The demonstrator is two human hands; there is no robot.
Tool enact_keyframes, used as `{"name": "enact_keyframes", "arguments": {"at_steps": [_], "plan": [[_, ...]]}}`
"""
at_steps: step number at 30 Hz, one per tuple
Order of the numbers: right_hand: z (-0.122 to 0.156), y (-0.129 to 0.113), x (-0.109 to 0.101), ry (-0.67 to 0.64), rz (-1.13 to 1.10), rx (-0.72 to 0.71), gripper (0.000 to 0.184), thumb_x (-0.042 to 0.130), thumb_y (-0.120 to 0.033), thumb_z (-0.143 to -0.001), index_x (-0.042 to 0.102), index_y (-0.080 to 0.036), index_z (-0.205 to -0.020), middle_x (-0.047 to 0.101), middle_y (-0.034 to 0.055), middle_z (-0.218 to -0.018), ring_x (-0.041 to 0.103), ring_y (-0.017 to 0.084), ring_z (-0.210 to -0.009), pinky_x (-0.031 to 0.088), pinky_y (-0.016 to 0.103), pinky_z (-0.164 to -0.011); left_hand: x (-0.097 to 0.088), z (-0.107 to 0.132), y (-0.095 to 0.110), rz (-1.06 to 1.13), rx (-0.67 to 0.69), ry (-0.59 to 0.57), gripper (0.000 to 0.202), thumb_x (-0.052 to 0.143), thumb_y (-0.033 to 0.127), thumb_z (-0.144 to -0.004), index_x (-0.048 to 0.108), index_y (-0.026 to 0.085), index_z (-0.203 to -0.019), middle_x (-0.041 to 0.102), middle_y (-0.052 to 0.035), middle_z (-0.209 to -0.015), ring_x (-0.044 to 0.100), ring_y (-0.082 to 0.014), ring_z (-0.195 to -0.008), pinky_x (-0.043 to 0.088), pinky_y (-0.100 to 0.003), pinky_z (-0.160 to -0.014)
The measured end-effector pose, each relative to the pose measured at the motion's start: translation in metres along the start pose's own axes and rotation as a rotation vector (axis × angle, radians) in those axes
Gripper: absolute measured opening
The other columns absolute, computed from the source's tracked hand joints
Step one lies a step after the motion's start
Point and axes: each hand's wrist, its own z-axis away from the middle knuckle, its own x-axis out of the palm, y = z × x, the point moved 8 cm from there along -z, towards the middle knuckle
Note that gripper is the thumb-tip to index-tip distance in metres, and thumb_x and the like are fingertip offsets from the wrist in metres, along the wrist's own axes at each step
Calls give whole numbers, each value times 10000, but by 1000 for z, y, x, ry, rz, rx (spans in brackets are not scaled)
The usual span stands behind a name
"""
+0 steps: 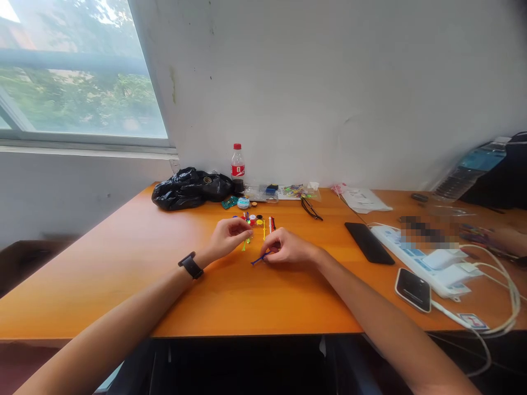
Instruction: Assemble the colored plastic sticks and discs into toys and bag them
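My left hand [229,239], with a dark band on its wrist, has its fingers curled together over a thin yellow-green plastic stick [246,244], which sticks out below the fingertips. Its upper part is hidden by the fingers. Between the thumb and fingers of my right hand [286,246] is a slim blue plastic stick [258,259], its free end pointing left and toward me. Just beyond the hands stand out a yellow stick [264,230], a white stick [270,224], a red piece [273,224] and a yellow disc [259,222]. A white-and-red disc [252,219] lies beside them.
At the back are a black plastic bag [191,186], a cola bottle [237,167], bagged parts [296,191] and dark glasses [311,209]. To the right lie a black phone [369,243], a power strip [411,258] and a charging phone [413,289]. Another person's hand [508,241] shows far right.
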Motion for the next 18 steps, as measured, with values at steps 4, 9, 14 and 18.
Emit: {"name": "enact_keyframes", "arguments": {"at_steps": [4,9,14,18], "plan": [[-2,-5,1,-12,-26,-91,250,690,-140,-773,866,-182,-946,583,2,-789,515,111,-693,390,224,-598,13,4,-2,-115,4,-117,245,739,352,-877,761,111,-841,714,-58,-763,619,-142,-681,477,-236,-625],[-1,-2,3,-17,-136,-81,220,719,-151,-764,863,-206,-922,607,27,-973,554,108,-725,452,225,-622,28,10,4,-165,27,-274,225,673,293,-894,773,113,-803,743,-66,-747,639,-150,-667,486,-235,-608],[-1,-3,6,-15,-170,-95,173,765,-200,-780,867,-232,-916,615,57,-1128,619,163,-895,519,264,-731,36,14,4,-121,37,-399,204,682,285,-896,791,122,-950,782,-85,-836,675,-165,-694,514,-249,-627],[-4,-7,6,18,-118,-132,143,815,-266,-795,857,-215,-922,623,50,-1027,592,163,-872,499,274,-750,32,13,2,-132,26,-338,165,752,281,-836,713,131,-892,720,-39,-750,626,-132,-627,467,-218,-569]]}}
